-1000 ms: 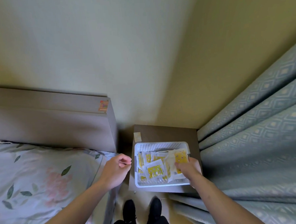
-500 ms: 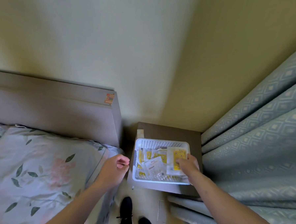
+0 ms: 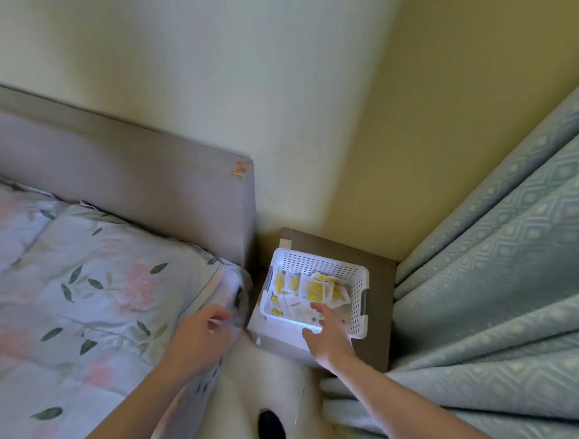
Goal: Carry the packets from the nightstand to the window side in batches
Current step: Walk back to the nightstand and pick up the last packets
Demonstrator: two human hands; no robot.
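A white perforated basket (image 3: 318, 262) stands on the brown nightstand (image 3: 380, 283) in the corner. Several yellow-and-white packets (image 3: 315, 290) lie loose inside it. My right hand (image 3: 327, 333) reaches over the basket's near rim, its fingers stretched out onto the packets and gripping none that I can see. My left hand (image 3: 200, 338) hovers over the bed's edge, left of the nightstand, with loosely curled fingers that hold nothing visible. The frame is slightly blurred.
A bed with a floral pillow (image 3: 91, 297) and a grey headboard (image 3: 152, 193) fills the left. A blue patterned curtain (image 3: 505, 275) hangs close on the right and touches the nightstand. A narrow strip of floor with my dark shoe (image 3: 272, 428) lies between them.
My right hand has let go of the yellow packet it held upright and now lies flat over the packets. The view has swung left, showing more of the bed.
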